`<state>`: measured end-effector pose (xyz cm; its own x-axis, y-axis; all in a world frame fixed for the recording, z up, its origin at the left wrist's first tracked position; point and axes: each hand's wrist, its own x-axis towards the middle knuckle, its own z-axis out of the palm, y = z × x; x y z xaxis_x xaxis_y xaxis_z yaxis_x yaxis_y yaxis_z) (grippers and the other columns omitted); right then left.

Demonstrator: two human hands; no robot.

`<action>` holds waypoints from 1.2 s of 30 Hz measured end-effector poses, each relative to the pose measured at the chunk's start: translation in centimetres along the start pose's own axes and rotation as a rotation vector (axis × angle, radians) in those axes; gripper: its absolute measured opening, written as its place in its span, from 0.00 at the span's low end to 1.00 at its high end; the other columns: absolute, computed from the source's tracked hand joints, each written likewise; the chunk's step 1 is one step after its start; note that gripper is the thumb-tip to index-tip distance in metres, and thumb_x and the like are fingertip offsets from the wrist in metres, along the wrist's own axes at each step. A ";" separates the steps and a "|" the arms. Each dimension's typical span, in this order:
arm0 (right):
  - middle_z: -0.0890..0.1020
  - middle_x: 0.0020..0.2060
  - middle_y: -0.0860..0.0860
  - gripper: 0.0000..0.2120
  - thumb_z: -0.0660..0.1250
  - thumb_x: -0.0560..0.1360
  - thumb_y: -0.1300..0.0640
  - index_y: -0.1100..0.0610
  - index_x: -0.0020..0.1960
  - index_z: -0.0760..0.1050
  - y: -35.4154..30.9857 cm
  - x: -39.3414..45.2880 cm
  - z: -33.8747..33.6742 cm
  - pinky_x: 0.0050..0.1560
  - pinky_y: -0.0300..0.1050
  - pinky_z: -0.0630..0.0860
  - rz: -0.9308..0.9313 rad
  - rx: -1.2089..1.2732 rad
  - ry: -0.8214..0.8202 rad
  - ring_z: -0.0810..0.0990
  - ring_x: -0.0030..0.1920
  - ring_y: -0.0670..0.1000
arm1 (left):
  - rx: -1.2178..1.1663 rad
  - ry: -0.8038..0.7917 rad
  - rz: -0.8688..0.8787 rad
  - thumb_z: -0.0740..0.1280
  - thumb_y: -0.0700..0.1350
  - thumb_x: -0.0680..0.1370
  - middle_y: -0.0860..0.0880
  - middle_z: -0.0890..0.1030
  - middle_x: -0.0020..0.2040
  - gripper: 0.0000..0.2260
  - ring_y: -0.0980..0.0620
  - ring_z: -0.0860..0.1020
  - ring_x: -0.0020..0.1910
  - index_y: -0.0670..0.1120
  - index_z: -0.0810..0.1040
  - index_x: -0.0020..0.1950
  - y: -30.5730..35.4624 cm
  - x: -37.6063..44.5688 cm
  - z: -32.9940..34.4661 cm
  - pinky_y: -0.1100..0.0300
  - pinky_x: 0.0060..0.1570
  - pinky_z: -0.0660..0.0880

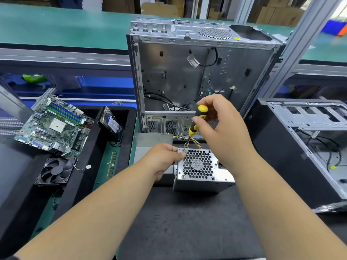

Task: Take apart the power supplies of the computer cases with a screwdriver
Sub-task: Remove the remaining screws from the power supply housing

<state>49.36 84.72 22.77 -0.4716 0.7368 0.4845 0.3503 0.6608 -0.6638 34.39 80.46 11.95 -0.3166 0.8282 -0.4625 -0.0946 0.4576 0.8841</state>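
Note:
A silver power supply (201,171) with a honeycomb fan grille stands on the dark mat, yellow and black wires trailing from its far side. My right hand (223,128) grips a yellow-and-black screwdriver (195,124), its tip set on a screw at the grille's top-left corner. My left hand (165,156) holds the supply's left edge, fingertips pinched right beside that screw. Behind stands an open, gutted computer case (197,72) with loose cables inside.
A motherboard (54,124), a hard drive (110,122) and a black fan (56,171) lie on black trays at left. A RAM stick (111,165) lies on the green strip. A second open case (309,139) sits at right. A green conveyor (56,27) runs behind.

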 end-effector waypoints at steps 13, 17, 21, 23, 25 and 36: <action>0.76 0.47 0.46 0.14 0.73 0.74 0.57 0.50 0.57 0.75 0.3 0.0 0.7 0.50 0.39 0.74 -0.024 -0.032 0.071 0.76 0.46 0.45 | 0.010 -0.003 -0.002 0.74 0.40 0.76 0.46 0.82 0.40 0.04 0.55 0.78 0.39 0.43 0.79 0.46 0.2 -0.2 -0.1 0.59 0.51 0.71; 0.78 0.51 0.44 0.16 0.66 0.76 0.63 0.50 0.61 0.73 0.3 0.0 0.7 0.54 0.52 0.78 0.000 0.043 0.028 0.79 0.51 0.48 | 0.016 -0.002 0.003 0.73 0.40 0.76 0.46 0.81 0.39 0.04 0.55 0.77 0.37 0.44 0.79 0.45 0.2 -0.2 -0.1 0.62 0.45 0.71; 0.78 0.50 0.46 0.16 0.61 0.74 0.65 0.51 0.59 0.74 0.5 -0.2 1.0 0.52 0.54 0.78 -0.004 0.072 0.015 0.80 0.54 0.50 | 0.027 -0.007 0.006 0.73 0.41 0.76 0.44 0.81 0.42 0.03 0.54 0.78 0.39 0.43 0.80 0.47 0.3 -0.4 -0.1 0.57 0.56 0.71; 0.78 0.48 0.44 0.12 0.66 0.76 0.60 0.50 0.58 0.74 0.7 -0.1 1.1 0.52 0.47 0.76 -0.028 0.023 0.025 0.78 0.51 0.47 | 0.044 -0.010 0.013 0.73 0.41 0.76 0.44 0.82 0.43 0.03 0.53 0.78 0.41 0.43 0.81 0.48 0.3 -0.5 -0.1 0.55 0.59 0.71; 0.77 0.49 0.43 0.12 0.71 0.76 0.55 0.50 0.58 0.74 0.8 0.0 1.1 0.52 0.39 0.73 -0.079 -0.065 0.048 0.75 0.49 0.45 | 0.056 -0.014 0.022 0.73 0.42 0.77 0.43 0.82 0.43 0.03 0.53 0.78 0.41 0.43 0.81 0.48 0.4 -0.6 -0.1 0.55 0.59 0.71; 0.72 0.55 0.43 0.23 0.69 0.74 0.65 0.49 0.65 0.70 1.6 0.1 1.4 0.58 0.45 0.77 -0.061 0.024 0.050 0.77 0.54 0.46 | 0.104 0.017 0.057 0.73 0.44 0.77 0.50 0.80 0.36 0.04 0.57 0.74 0.33 0.45 0.80 0.48 0.2 -0.1 -0.1 0.61 0.46 0.70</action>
<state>48.73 85.63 20.90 -0.4499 0.7018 0.5523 0.3024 0.7016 -0.6452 34.36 80.43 12.20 -0.3343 0.8488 -0.4096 0.0226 0.4417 0.8969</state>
